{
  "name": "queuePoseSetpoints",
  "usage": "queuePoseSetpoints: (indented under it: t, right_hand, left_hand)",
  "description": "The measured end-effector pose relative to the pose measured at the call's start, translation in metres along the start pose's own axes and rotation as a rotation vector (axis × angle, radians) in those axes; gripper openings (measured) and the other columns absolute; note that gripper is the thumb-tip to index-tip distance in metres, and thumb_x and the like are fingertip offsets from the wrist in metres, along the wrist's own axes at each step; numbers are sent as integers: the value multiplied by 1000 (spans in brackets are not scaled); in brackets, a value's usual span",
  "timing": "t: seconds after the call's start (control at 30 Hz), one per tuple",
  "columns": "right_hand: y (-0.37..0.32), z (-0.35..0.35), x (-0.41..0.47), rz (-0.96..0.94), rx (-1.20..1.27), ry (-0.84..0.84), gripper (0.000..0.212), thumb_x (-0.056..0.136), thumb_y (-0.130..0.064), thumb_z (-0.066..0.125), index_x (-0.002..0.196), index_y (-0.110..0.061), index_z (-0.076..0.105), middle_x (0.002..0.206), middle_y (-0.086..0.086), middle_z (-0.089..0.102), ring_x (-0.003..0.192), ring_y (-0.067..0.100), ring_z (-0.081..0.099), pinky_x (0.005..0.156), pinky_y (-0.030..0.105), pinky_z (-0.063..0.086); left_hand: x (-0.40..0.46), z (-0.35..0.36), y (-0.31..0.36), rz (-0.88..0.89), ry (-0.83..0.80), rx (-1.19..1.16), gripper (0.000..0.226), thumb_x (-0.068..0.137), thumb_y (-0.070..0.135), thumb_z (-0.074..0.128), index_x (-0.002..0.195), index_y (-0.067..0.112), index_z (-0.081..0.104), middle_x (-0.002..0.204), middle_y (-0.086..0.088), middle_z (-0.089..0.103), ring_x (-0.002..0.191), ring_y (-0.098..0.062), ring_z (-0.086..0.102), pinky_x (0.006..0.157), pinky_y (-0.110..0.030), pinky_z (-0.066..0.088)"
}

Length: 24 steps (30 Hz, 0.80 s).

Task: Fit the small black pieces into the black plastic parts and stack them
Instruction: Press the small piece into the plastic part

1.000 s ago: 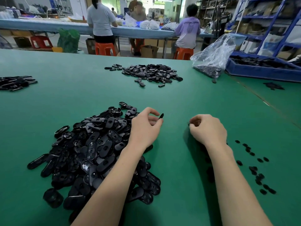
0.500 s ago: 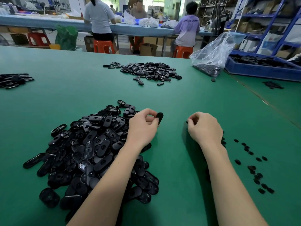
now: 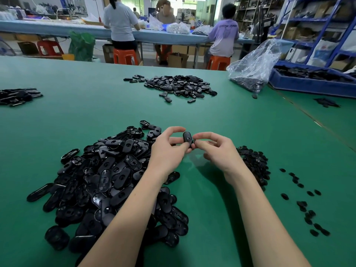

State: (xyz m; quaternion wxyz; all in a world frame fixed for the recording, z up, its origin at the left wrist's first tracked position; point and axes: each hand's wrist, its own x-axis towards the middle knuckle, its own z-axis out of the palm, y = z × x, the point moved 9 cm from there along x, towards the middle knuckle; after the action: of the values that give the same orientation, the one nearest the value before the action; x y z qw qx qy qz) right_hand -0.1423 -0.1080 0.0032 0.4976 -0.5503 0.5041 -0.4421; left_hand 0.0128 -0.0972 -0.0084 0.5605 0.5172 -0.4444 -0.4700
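My left hand [image 3: 167, 151] pinches one oval black plastic part [image 3: 187, 137] upright above the green table [image 3: 221, 116]. My right hand [image 3: 217, 151] meets it from the right, its fingertips pinched against the part's lower edge; a small black piece [image 3: 193, 142] seems to sit between them, mostly hidden. A big heap of oval black parts [image 3: 107, 180] lies under and left of my left forearm. A mound of small black pieces [image 3: 254, 162] lies behind my right wrist, with loose small pieces [image 3: 304, 205] scattered to the right.
A second pile of black parts [image 3: 179, 87] lies at the table's middle back and another pile [image 3: 17, 96] at the left edge. A clear plastic bag [image 3: 252, 68] and a blue tray [image 3: 316, 81] of parts stand at the back right. People sit at a far bench.
Both hands have come together at the centre. The left hand raised and turned the oval part upright; the right hand moved left from the table and now touches that part.
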Motion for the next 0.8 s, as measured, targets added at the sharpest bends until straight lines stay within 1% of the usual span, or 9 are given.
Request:
queuePoseSetpoints:
  t: [0.1, 0.2, 0.27, 0.3, 0.37, 0.43, 0.57, 0.63, 0.8]
  right_hand:
    - [1, 1, -1, 21, 38, 15, 10, 93, -11, 70, 90, -20, 72, 70, -7, 74, 45, 3, 45, 44, 11, 35]
    - [5, -3, 1, 85, 62, 36, 7, 92, -17, 72, 90, -21, 66, 83, -3, 79, 44, 8, 43, 40, 13, 31]
    - [7, -4, 2, 106, 78, 24, 7, 90, -20, 74, 89, -23, 67, 91, -1, 80, 45, 8, 45, 39, 15, 30]
    - [8, -5, 3, 108, 88, 27, 7, 89, -21, 76, 86, -25, 70, 91, -3, 79, 45, 8, 46, 39, 15, 30]
    - [9, -9, 4, 111, 91, 49, 12, 87, -23, 79, 77, -29, 74, 81, -8, 73, 46, 7, 46, 42, 16, 31]
    - [10, -12, 5, 108, 75, 78, 14, 86, -22, 79, 74, -29, 75, 73, -12, 67, 46, 5, 45, 45, 16, 31]
    - [6, -12, 5, 71, 36, 105, 14, 86, -15, 78, 75, -22, 73, 66, -12, 68, 43, 1, 43, 42, 10, 33]
    - [4, -12, 5, 67, 26, 108, 14, 86, -15, 78, 75, -22, 73, 65, -11, 67, 42, 2, 42, 42, 10, 33]
    - [-4, -13, 7, -8, -23, 127, 13, 87, -16, 79, 75, -21, 75, 58, -19, 64, 47, -7, 49, 47, 6, 35]
  left_hand:
    - [2, 1, -2, -8, -10, -26, 29, 90, -2, 66, 109, 19, 62, 90, -5, 78, 83, -18, 76, 69, -23, 58]
    - [2, -2, -6, -19, 4, -23, 25, 89, -1, 66, 103, 17, 57, 89, -5, 78, 81, -19, 76, 65, -24, 55]
    - [2, 0, -5, -15, -18, 14, 22, 85, -1, 67, 98, 17, 62, 86, -3, 78, 76, -15, 74, 67, -25, 52]
    - [2, 1, -5, -14, -26, 26, 23, 83, -1, 68, 95, 18, 65, 84, -2, 78, 72, -13, 72, 68, -25, 51]
    - [2, 2, -4, -17, -34, 23, 25, 82, -2, 69, 93, 21, 70, 82, -2, 77, 64, -9, 66, 67, -24, 49]
    - [0, 3, -4, -24, -44, 2, 25, 83, 0, 69, 95, 21, 72, 80, -1, 77, 63, -7, 64, 68, -23, 48]
    - [-1, 2, -3, -38, -42, -36, 21, 85, 4, 69, 97, 21, 71, 81, -1, 77, 64, -8, 63, 72, -26, 47]
    - [-1, 2, -3, -39, -37, -46, 18, 86, 5, 70, 95, 21, 70, 79, 0, 76, 63, -9, 62, 72, -28, 46]
    - [-1, 3, -1, -28, -50, -85, 14, 90, 10, 70, 95, 23, 73, 77, 1, 75, 64, -10, 61, 71, -26, 50]
